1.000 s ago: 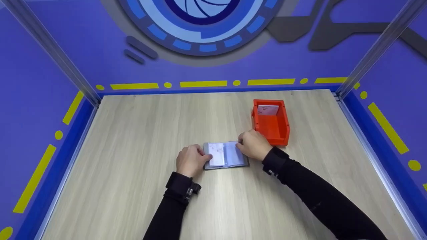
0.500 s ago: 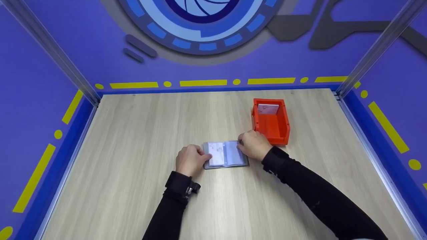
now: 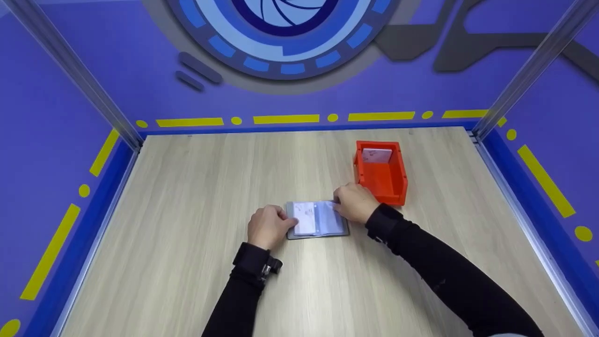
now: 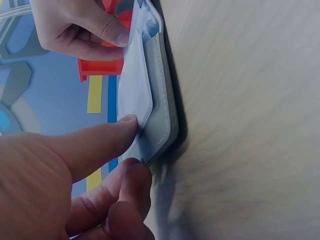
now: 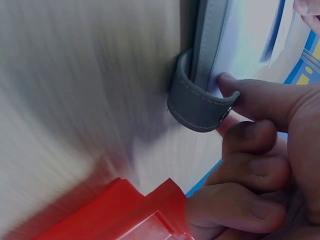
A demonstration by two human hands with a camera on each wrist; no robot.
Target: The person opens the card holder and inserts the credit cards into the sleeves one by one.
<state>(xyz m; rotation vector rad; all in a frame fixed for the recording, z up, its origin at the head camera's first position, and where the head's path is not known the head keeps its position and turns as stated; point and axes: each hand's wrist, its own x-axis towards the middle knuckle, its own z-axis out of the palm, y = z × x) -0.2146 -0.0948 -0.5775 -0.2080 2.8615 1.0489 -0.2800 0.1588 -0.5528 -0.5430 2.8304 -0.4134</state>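
A grey card holder (image 3: 331, 220) lies spread open on the wooden table, its stitched cover (image 4: 162, 95) seen edge-on in the left wrist view. Behind the clear sleeve on its left side is a pale card (image 3: 304, 217) with a faint print; the right sleeve looks bluish and see-through. My left hand (image 3: 268, 227) pinches the left edge, thumb on top of the sleeve and index finger at the cover's edge. At the upper right corner my right hand (image 3: 356, 202) pinches the holder, its thumb beside the curled snap strap (image 5: 197, 107). The right fingertips are partly hidden in the head view.
An orange-red bin (image 3: 381, 180) stands just beyond my right hand, close to its fingers. A pinkish card (image 3: 377, 155) leans against its back wall. Blue printed panels (image 3: 290, 105) and metal posts (image 3: 524, 70) border the table (image 3: 187, 210) at the back and sides.
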